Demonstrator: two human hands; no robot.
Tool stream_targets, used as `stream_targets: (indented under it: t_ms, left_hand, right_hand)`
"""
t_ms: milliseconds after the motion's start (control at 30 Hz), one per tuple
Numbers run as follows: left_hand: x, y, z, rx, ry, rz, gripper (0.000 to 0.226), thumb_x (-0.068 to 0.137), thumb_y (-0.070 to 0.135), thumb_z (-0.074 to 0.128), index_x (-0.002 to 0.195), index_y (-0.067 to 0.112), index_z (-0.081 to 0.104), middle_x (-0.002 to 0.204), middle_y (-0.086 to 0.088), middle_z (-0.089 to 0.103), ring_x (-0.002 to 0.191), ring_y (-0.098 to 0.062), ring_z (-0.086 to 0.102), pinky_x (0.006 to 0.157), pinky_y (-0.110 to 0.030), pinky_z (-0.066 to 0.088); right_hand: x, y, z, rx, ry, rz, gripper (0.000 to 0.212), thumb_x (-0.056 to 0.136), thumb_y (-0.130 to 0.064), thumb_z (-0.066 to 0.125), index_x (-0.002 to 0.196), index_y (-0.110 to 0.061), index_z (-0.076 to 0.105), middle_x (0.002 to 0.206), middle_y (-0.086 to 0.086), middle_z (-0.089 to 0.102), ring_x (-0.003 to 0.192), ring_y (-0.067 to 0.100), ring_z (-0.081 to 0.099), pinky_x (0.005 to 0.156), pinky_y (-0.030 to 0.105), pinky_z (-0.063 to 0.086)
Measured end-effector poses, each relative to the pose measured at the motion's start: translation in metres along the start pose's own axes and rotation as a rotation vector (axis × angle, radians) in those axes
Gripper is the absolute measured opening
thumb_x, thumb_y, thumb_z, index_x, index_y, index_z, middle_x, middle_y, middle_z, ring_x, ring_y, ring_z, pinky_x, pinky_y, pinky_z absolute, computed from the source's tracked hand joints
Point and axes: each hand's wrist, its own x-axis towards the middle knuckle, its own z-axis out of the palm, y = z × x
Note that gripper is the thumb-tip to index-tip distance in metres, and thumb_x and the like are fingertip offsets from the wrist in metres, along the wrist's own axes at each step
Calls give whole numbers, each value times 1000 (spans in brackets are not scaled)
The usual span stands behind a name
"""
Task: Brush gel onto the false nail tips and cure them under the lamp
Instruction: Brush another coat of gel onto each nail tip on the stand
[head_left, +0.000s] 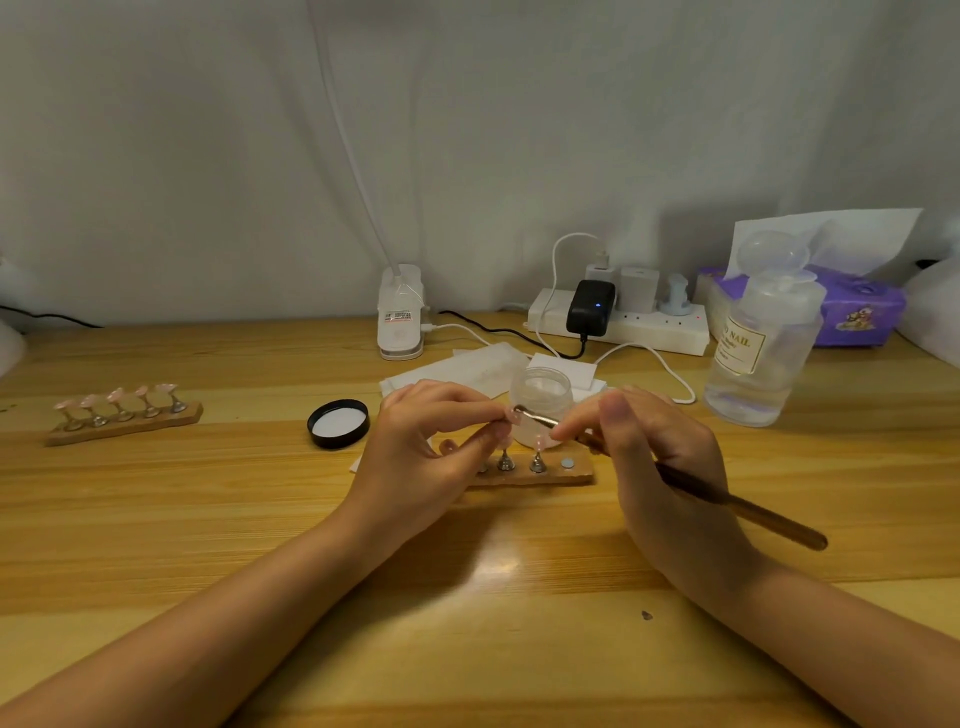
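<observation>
A: Brush (675, 480) sits pen-style in the right hand (670, 467), fingers pinched near the metal ferrule, its tip touching the nail tip (511, 414) that the left hand (426, 447) pinches between thumb and fingers.

B: Where does that nail sit?

A: Lifted above the near wooden holder (535, 475), in front of the open gel jar (540, 389). One spot on the holder looks bare, so I judge the nail came from there.

B: How would you do the stroke well?

A: Thin coat, root to free edge, wrists braced on the table (208, 519). Keep gel off the left fingertips and off the underside.

B: And curing?

A: The white clip-on device (400, 317) at the back may be the lamp; I cannot tell. The far holder (124, 423) carries five pink tips.
</observation>
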Motion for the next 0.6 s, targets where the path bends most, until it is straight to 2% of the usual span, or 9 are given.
stream_targets:
  t_ms: [100,200,300,400,467,600]
  left_hand:
    - [0,0,0,1,0,5,18,75,15,69,91,25,69,84,14,67,85,-6,59,82,-52,44]
    - [0,1,0,-16,0,5,20,74,25,64,93,24,69,83,14,67,85,-4,58,81,-49,45]
    - [0,1,-1,-12,-11,7,22,74,26,63,95,23,69,83,11,68,85,-4,58,80,-44,46]
    - [0,2,-1,-16,-15,17,21,74,25,63,94,21,69,82,9,69,84,-3,59,78,-38,46]
    - [1,2,-1,-16,-14,29,21,74,25,62,94,22,68,82,10,69,84,-2,59,77,-36,46]
    - [1,2,-1,-6,4,21,22,73,25,63,94,22,68,83,12,68,85,-3,60,79,-44,47]
  right_hand:
    - [1,0,2,-16,-37,-4,43,91,-50,29,77,-27,62,78,-20,61,83,-2,58,79,36,45]
    - [0,0,0,25,-22,47,42,92,-45,34,69,-27,63,70,-18,63,78,2,60,79,39,45]
    - [-2,0,-1,57,17,85,40,89,-39,31,63,-31,61,67,-13,65,73,0,59,76,33,43]
    - [-1,0,-1,52,17,71,38,91,-38,33,69,-28,62,70,-12,65,77,1,60,76,32,45]
    - [0,0,0,24,-9,36,37,93,-43,33,76,-28,62,75,-17,63,81,1,60,76,30,47]
    - [-1,1,0,49,-53,23,45,91,-50,32,72,-26,65,72,-15,64,77,3,61,76,31,46]
